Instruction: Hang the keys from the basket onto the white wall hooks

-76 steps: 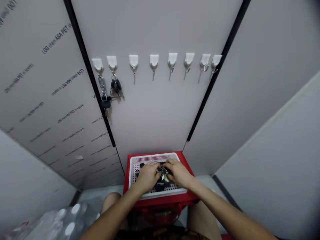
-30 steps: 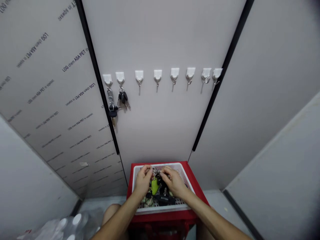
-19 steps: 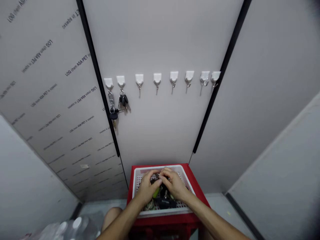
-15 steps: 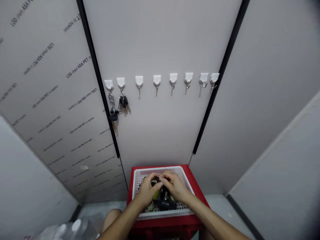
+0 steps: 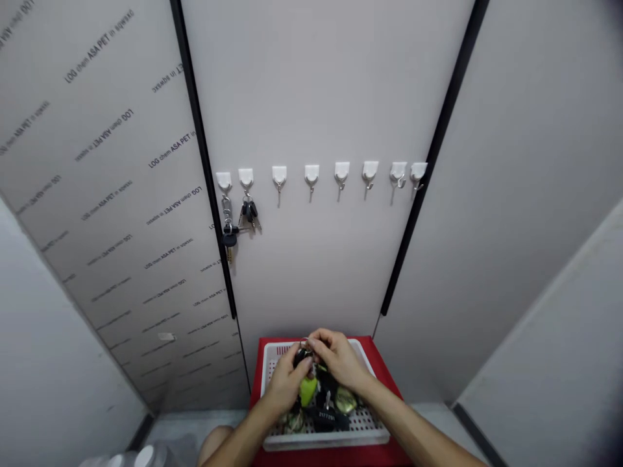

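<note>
Over a white plastic basket [image 5: 326, 443], my left hand [image 5: 286, 384] closes around a bunch of keys [image 5: 302, 356] with dark heads. My right hand [image 5: 341, 358] pinches the thin metal key ring [image 5: 305, 340] at the top of that bunch. Below my hands, a yellow-green tag [image 5: 308, 391], a black piece with white numbers [image 5: 328, 417] and a round greenish-gold item [image 5: 345, 400] lie in the basket. My fingers partly hide the held keys.
The basket rests on a red stool-like support [image 5: 384, 370]. On the wall is a row of several white hooks [image 5: 312, 174]. Key bunches hang from the two leftmost, including dark-headed keys [image 5: 250, 211]. White-capped containers [image 5: 146, 456] stand at lower left.
The view has tilted up slightly, so the hooks and basket appear lower. My hands have lifted the key bunch a little out of the pile, showing more of the basket's contents.
</note>
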`<state>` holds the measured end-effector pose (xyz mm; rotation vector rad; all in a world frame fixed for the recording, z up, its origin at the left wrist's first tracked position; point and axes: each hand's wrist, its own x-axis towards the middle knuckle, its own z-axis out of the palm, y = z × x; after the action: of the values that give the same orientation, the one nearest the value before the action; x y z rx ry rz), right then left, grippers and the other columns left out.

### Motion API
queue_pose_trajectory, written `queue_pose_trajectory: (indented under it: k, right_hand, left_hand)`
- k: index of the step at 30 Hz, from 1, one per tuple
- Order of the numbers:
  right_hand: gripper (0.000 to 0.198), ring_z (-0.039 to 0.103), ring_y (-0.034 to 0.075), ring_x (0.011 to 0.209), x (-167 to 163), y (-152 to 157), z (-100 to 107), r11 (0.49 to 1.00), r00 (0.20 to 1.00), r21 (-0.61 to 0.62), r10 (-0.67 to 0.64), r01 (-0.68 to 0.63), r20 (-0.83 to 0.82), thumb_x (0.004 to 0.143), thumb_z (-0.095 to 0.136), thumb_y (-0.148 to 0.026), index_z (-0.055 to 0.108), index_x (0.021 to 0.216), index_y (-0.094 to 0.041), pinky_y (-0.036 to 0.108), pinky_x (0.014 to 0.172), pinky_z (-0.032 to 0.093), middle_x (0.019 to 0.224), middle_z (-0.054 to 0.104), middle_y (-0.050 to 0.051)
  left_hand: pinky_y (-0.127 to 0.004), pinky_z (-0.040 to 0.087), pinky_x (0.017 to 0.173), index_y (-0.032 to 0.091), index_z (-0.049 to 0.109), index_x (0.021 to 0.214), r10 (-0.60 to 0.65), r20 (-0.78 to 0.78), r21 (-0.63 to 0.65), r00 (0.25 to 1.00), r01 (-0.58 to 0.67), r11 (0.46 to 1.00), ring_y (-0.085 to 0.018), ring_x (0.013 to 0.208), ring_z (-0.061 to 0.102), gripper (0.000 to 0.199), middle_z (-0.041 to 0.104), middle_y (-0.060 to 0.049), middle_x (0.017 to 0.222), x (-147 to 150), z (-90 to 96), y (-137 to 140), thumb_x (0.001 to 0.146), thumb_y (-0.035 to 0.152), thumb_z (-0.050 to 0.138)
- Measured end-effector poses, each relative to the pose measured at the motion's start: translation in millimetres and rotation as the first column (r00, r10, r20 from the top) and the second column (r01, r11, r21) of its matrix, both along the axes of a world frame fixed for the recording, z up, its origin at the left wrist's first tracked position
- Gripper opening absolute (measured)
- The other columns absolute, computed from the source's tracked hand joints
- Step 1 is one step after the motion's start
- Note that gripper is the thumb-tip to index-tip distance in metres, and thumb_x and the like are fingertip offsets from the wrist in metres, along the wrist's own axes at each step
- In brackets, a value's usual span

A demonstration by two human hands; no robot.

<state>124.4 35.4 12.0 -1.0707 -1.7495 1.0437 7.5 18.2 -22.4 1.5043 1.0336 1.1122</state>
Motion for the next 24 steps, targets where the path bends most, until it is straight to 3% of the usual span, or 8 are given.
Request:
queue_pose_trajectory:
  k: [7,10,13,18,21,24]
  right_hand:
    - [0.019,0.044,0.007,0.046,-23.6,18.7,28.1,0.998,0.998,0.058,0.001,0.003,-0.066,0.068,0.040,-0.029,0.048,0.061,-0.014,0.019,0.048,0.037,0.047,0.047,-0.003]
    - [0.015,0.045,0.006,0.044,-35.5,33.5,62.0,0.991,0.992,0.132,0.016,0.001,-0.128,0.067,0.042,-0.027,0.047,0.061,-0.014,0.019,0.048,0.038,0.045,0.048,-0.004]
    - [0.009,0.046,0.005,0.042,-45.8,52.9,107.4,0.971,0.968,0.228,-0.008,0.066,-0.249,0.062,0.046,-0.022,0.046,0.063,-0.014,0.019,0.046,0.040,0.047,0.047,-0.005]
    - [0.009,0.049,0.004,0.044,-57.6,77.3,177.4,0.901,0.925,0.381,-0.052,0.206,-0.377,0.061,0.046,-0.018,0.047,0.068,-0.013,0.020,0.050,0.043,0.054,0.048,-0.006]
    - [0.010,0.050,0.005,0.047,-64.7,85.0,204.7,0.833,0.934,0.491,-0.083,0.256,-0.347,0.063,0.043,-0.017,0.048,0.069,-0.012,0.023,0.053,0.043,0.056,0.048,-0.004]
    - [0.010,0.050,0.006,0.046,-71.7,94.3,216.5,0.798,0.934,0.512,-0.173,0.319,-0.313,0.063,0.041,-0.012,0.049,0.068,-0.011,0.026,0.053,0.043,0.056,0.049,-0.003]
  left_hand:
    - [-0.019,0.036,0.051,0.014,0.043,0.083,0.127,0.123,0.020,0.984,-0.131,0.991,-0.007,0.052,0.042,0.022,0.048,0.002,0.065,-20.2,24.7,12.5,0.067,0.029,0.042]
    - [-0.018,0.035,0.047,0.014,0.044,0.078,0.151,0.135,0.067,0.979,-0.161,0.985,-0.005,0.046,0.042,0.019,0.047,0.003,0.060,-30.9,61.3,25.0,0.066,0.029,0.043]
    - [-0.016,0.033,0.043,0.014,0.045,0.075,0.172,0.112,0.128,0.979,-0.185,0.974,-0.004,0.044,0.043,0.016,0.048,0.003,0.059,-39.3,113.5,42.8,0.065,0.026,0.045]
    - [-0.014,0.031,0.038,0.013,0.047,0.072,0.224,0.160,0.259,0.961,-0.260,0.930,-0.003,0.042,0.044,0.011,0.048,0.002,0.059,-42.8,191.0,69.7,0.067,0.021,0.044]
    - [-0.013,0.031,0.037,0.012,0.047,0.074,0.258,0.196,0.299,0.946,-0.309,0.903,-0.002,0.040,0.043,0.012,0.048,0.002,0.059,-42.0,217.0,81.3,0.069,0.021,0.041]
    - [-0.013,0.030,0.036,0.012,0.047,0.076,0.316,0.196,0.296,0.928,-0.364,0.883,-0.002,0.038,0.043,0.014,0.048,0.002,0.057,-40.5,226.9,90.6,0.070,0.023,0.042]
